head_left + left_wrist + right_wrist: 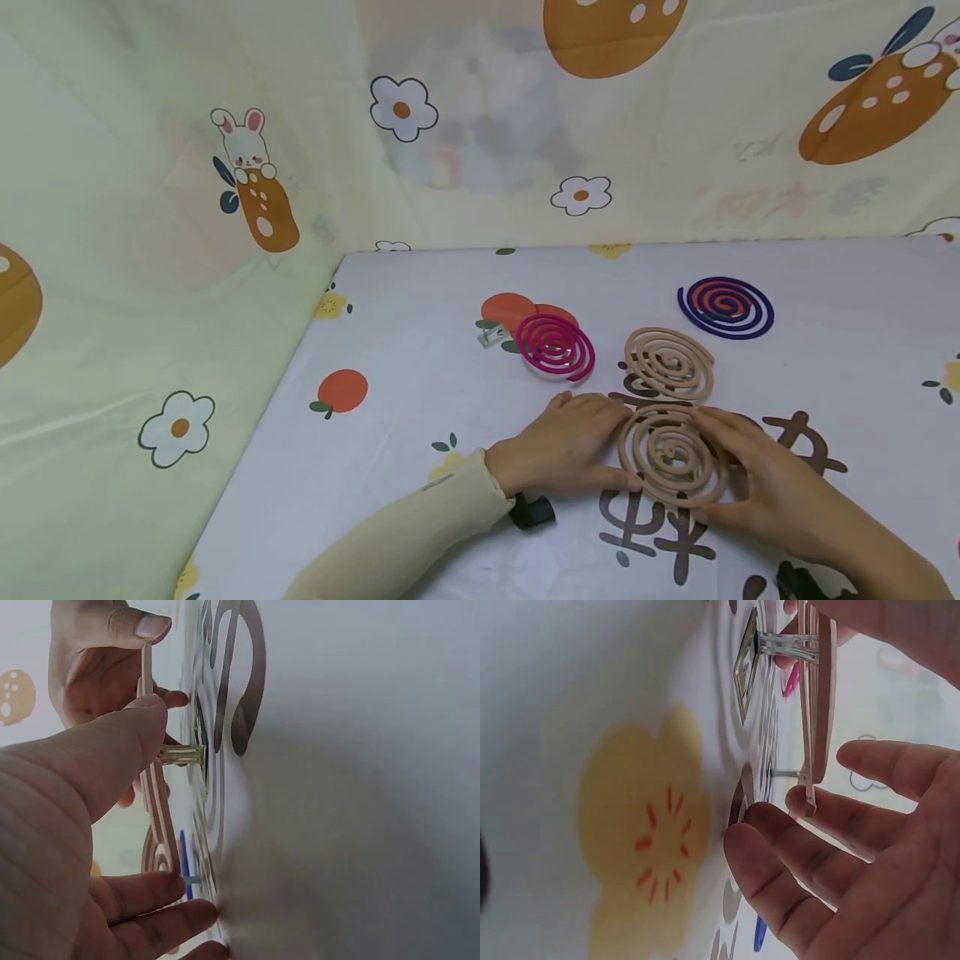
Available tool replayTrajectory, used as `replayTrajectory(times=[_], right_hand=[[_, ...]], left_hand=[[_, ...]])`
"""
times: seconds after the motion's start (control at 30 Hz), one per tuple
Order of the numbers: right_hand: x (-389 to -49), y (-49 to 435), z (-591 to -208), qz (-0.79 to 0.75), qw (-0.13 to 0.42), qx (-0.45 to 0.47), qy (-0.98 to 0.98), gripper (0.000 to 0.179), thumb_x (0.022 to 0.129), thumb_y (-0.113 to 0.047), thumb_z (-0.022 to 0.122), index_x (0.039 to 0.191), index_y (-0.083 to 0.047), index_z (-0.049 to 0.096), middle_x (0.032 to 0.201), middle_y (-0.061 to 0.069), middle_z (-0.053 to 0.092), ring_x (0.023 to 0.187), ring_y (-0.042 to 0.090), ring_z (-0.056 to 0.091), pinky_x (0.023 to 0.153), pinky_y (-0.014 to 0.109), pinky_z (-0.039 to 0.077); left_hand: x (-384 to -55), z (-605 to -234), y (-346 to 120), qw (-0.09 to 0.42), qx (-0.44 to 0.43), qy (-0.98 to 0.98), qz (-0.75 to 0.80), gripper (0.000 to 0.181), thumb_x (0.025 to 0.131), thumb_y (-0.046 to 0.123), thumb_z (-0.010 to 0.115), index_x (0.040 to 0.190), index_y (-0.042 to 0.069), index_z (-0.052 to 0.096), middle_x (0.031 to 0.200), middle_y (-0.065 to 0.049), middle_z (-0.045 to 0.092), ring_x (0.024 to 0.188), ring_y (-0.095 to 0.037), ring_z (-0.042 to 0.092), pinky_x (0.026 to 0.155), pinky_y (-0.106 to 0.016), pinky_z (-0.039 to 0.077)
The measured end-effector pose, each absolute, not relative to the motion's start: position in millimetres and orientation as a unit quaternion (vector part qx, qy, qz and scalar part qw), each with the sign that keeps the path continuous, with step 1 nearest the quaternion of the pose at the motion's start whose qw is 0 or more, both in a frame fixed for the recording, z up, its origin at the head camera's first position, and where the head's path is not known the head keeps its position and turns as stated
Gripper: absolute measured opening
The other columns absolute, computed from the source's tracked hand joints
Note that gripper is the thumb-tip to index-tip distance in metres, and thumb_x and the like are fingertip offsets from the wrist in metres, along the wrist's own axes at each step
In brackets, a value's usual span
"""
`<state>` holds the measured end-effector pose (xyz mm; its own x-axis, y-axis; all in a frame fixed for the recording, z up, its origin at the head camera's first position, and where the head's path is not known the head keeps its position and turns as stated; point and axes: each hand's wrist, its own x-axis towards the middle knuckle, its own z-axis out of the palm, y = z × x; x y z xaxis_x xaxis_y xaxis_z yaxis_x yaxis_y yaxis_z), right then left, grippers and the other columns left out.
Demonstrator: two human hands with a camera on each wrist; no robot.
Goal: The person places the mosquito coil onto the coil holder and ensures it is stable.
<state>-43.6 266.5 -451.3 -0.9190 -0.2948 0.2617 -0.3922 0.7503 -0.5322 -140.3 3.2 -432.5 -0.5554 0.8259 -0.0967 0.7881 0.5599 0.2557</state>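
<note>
A tan mosquito coil (663, 487) is perched on a small metal stand (184, 754), level and raised off the cloth. My left hand (570, 446) holds its left side, thumb at the near rim and fingers at the far one. Round the right side, my right hand (772, 475) grips the rim between thumb and fingers. The wrist views show the coil edge-on, with the stand (787, 646) under its middle. Another tan mosquito coil (637, 354) lies just beyond, close to my fingertips.
A magenta spiral coil (522, 342) sits back left beside a small metal piece (491, 336). Back right is a dark blue and orange spiral coil (767, 321). A printed cloth (420, 333) covers the table, and a patterned curtain (480, 150) hangs behind and at left.
</note>
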Motion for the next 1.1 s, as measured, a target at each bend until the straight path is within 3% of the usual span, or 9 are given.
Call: replayTrajectory(times=[0.17, 0.37, 0.43, 0.47, 0.53, 0.6, 1.1], right_hand=[[-43, 272, -449, 0.296, 0.066, 0.175, -0.937, 0.112, 0.058, -0.026, 0.103, 0.152, 0.001, 0.048, 0.147, 0.024, 0.052, 0.125, 0.045, 0.053, 0.1, -0.004, 0.01], [-40, 278, -447, 0.296, 0.045, 0.158, -0.941, 0.112, 0.06, -0.026, 0.102, 0.154, -0.002, 0.047, 0.149, 0.028, 0.049, 0.129, 0.052, 0.051, 0.102, 0.001, 0.007], [-40, 280, -446, 0.296, 0.035, 0.15, -0.943, 0.112, 0.059, -0.025, 0.102, 0.154, -0.002, 0.047, 0.149, 0.03, 0.049, 0.129, 0.054, 0.05, 0.118, 0.02, 0.023], [-40, 280, -446, 0.296, 0.028, 0.147, -0.943, 0.112, 0.059, -0.025, 0.102, 0.154, -0.001, 0.047, 0.149, 0.03, 0.048, 0.129, 0.055, 0.05, 0.12, 0.034, 0.031], [-40, 282, -444, 0.293, 0.016, 0.14, -0.946, 0.114, 0.058, -0.024, 0.102, 0.154, -0.001, 0.046, 0.149, 0.032, 0.047, 0.128, 0.056, 0.049, 0.11, 0.059, 0.043], [-40, 283, -443, 0.292, 0.005, 0.134, -0.947, 0.113, 0.059, -0.024, 0.102, 0.154, 0.001, 0.046, 0.15, 0.033, 0.046, 0.128, 0.058, 0.049, 0.09, 0.077, 0.044], [-42, 287, -444, 0.29, 0.015, 0.132, -0.948, 0.114, 0.059, -0.024, 0.101, 0.153, 0.005, 0.044, 0.151, 0.034, 0.044, 0.129, 0.06, 0.045, 0.09, 0.08, 0.039]], left_hand=[[-141, -433, 10, 0.105, 0.463, 0.876, 0.087, 0.085, 0.092, 0.071, 0.064, 0.157, 0.021, 0.043, 0.157, 0.007, 0.048, 0.149, -0.012, 0.038, 0.121, -0.049, 0.033], [-140, -433, 18, 0.108, 0.464, 0.875, 0.088, 0.084, 0.092, 0.069, 0.064, 0.158, 0.021, 0.042, 0.157, 0.007, 0.047, 0.148, -0.01, 0.037, 0.121, -0.048, 0.033], [-139, -432, 20, 0.107, 0.464, 0.876, 0.085, 0.084, 0.092, 0.07, 0.064, 0.158, 0.021, 0.042, 0.157, 0.007, 0.047, 0.148, -0.01, 0.037, 0.121, -0.047, 0.033], [-139, -432, 21, 0.107, 0.463, 0.876, 0.084, 0.084, 0.093, 0.07, 0.064, 0.158, 0.022, 0.042, 0.156, 0.007, 0.047, 0.148, -0.01, 0.038, 0.121, -0.047, 0.033], [-139, -431, 23, 0.104, 0.461, 0.877, 0.084, 0.083, 0.092, 0.07, 0.064, 0.157, 0.023, 0.043, 0.155, 0.007, 0.048, 0.147, -0.01, 0.039, 0.12, -0.047, 0.034], [-138, -430, 26, 0.103, 0.46, 0.878, 0.083, 0.083, 0.091, 0.071, 0.064, 0.156, 0.024, 0.043, 0.154, 0.007, 0.049, 0.146, -0.01, 0.04, 0.119, -0.046, 0.034], [-142, -430, 33, 0.109, 0.463, 0.877, 0.071, 0.084, 0.091, 0.071, 0.065, 0.157, 0.022, 0.044, 0.156, 0.007, 0.048, 0.148, -0.013, 0.039, 0.12, -0.047, 0.033]])
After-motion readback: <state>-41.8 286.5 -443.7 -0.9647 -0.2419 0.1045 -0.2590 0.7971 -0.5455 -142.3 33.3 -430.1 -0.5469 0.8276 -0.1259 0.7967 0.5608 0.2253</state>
